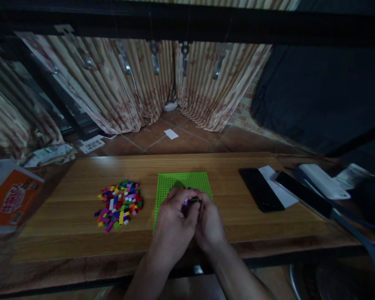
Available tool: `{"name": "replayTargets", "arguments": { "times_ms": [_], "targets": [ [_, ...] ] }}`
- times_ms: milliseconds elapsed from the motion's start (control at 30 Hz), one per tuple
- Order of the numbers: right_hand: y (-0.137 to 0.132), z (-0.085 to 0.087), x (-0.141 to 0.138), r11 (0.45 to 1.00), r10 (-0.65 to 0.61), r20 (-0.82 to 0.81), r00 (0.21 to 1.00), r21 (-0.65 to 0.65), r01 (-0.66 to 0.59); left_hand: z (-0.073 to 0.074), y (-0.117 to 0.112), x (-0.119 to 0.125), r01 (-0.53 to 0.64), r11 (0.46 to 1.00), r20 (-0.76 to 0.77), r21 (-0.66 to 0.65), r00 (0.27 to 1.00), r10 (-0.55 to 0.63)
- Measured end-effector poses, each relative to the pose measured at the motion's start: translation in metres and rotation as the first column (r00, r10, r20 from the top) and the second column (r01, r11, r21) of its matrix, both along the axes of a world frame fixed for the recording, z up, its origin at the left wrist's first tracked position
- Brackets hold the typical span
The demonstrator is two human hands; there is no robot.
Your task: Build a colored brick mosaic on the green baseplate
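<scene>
My left hand (pixel 174 218) and my right hand (pixel 210 221) meet over the front part of a green studded baseplate (pixel 165 183). Both have their fingers closed around small toy building bricks (pixel 193 200); a dark green and a purple one show between the fingertips. How many bricks are held, and which hand grips which, I cannot make out. Just beyond my fingers, a few more coloured bricks peek out on the plate, mostly hidden by the hands. To the left of the plate lies a loose pile of multicoloured bricks (pixel 121 204).
The wooden board (pixel 225 166) carries all this. On its right lie a black phone (pixel 261 189), a white paper (pixel 279 187) and another dark device (pixel 303 193) with a strap. An orange and white box (pixel 12 198) stands at the left. A dark bar (pixel 175 25) crosses above.
</scene>
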State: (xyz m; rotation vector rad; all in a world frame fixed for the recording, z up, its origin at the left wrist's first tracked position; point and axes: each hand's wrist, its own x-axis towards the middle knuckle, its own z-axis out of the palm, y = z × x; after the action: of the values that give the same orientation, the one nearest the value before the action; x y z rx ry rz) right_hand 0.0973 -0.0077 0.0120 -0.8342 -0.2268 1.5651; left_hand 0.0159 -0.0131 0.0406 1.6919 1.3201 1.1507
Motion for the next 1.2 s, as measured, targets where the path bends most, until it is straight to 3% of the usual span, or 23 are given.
{"name": "replayTargets", "arguments": {
  "times_ms": [200, 367, 567, 700, 900, 1067, 1200],
  "targets": [
    [0.001, 0.003, -0.001, 1.0, -0.018, -0.023, 1.0, -0.004, 0.018, 0.002, -0.003, 0.001, 0.034, 0.999, -0.074, -0.026, 0.997, -0.035],
    [0.002, 0.005, -0.001, 0.994, -0.061, -0.075, 0.995, -0.093, 0.054, 0.003, -0.007, 0.003, 0.032, 0.997, -0.08, -0.068, 0.996, -0.038],
    [0.003, 0.004, 0.003, 0.994, -0.052, -0.137, 0.989, -0.107, 0.037, 0.005, -0.008, -0.001, 0.132, 0.969, 0.104, -0.21, 0.988, -0.112],
    [0.003, 0.005, 0.008, 0.998, -0.046, -0.112, 0.993, -0.046, 0.042, 0.003, -0.005, -0.01, 0.151, 0.969, 0.159, -0.195, 0.98, -0.12],
    [0.002, 0.006, 0.011, 0.999, -0.018, 0.12, 0.993, 0.036, 0.014, -0.006, 0.002, -0.018, 0.074, 0.988, 0.033, -0.135, 0.997, -0.07],
    [-0.003, 0.002, 0.007, 0.99, 0.05, 0.454, 0.89, 0.094, -0.103, -0.011, 0.001, -0.019, 0.001, 0.996, -0.134, -0.086, 0.991, -0.013],
    [-0.002, 0.0, 0.006, 0.992, 0.08, 0.462, 0.883, 0.054, -0.118, -0.014, 0.001, -0.02, -0.001, 0.999, -0.137, -0.048, 0.991, -0.005]
  ]
}}
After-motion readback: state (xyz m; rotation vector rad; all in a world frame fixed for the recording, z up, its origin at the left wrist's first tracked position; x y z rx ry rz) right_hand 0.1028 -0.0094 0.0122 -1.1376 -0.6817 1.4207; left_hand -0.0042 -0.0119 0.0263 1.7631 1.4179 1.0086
